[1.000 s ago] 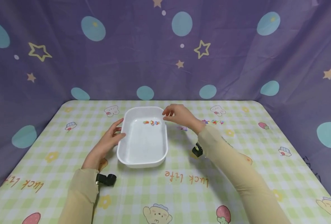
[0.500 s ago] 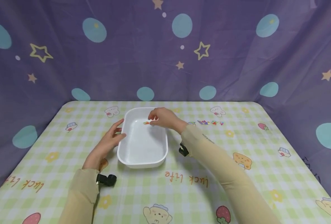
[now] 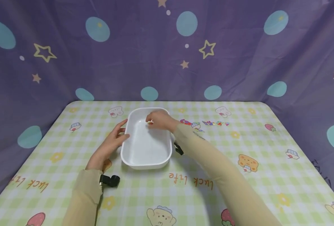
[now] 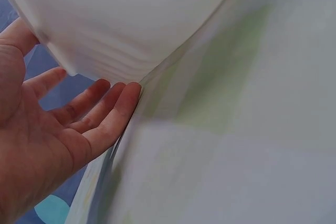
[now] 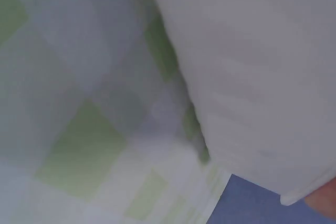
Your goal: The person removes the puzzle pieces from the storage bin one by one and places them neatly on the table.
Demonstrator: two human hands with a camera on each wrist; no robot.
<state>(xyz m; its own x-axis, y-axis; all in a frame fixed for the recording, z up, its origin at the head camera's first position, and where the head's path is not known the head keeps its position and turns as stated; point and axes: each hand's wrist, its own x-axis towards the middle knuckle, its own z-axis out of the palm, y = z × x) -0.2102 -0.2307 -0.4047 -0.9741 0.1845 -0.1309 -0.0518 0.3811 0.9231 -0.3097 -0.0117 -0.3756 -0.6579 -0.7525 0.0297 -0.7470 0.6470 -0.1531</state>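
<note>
A white plastic box (image 3: 147,165) stands on the table. My left hand (image 3: 108,145) rests against its left side, thumb at the rim and the other fingers loosely spread along the outer wall; the left wrist view shows these fingers (image 4: 94,124) fairly straight. My right hand (image 3: 159,120) reaches down inside the far part of the box, thumb and fingers curled round a small bright-wrapped candy (image 3: 150,122). The hand covers whatever lies beneath it. In the right wrist view, the box's outer wall (image 5: 252,77) hides nearly all of that hand.
Several small shiny wrapped candies lie in a loose row right of the box, among them a red-purple one (image 3: 185,121) and a blue-purple one (image 3: 208,123). A green checked cloth (image 3: 200,201) covers the table; a purple curtain (image 3: 155,56) hangs behind.
My right hand has moved left from over the box's right rim to the candies inside, its fingers closing round one. The left hand has stayed against the box.
</note>
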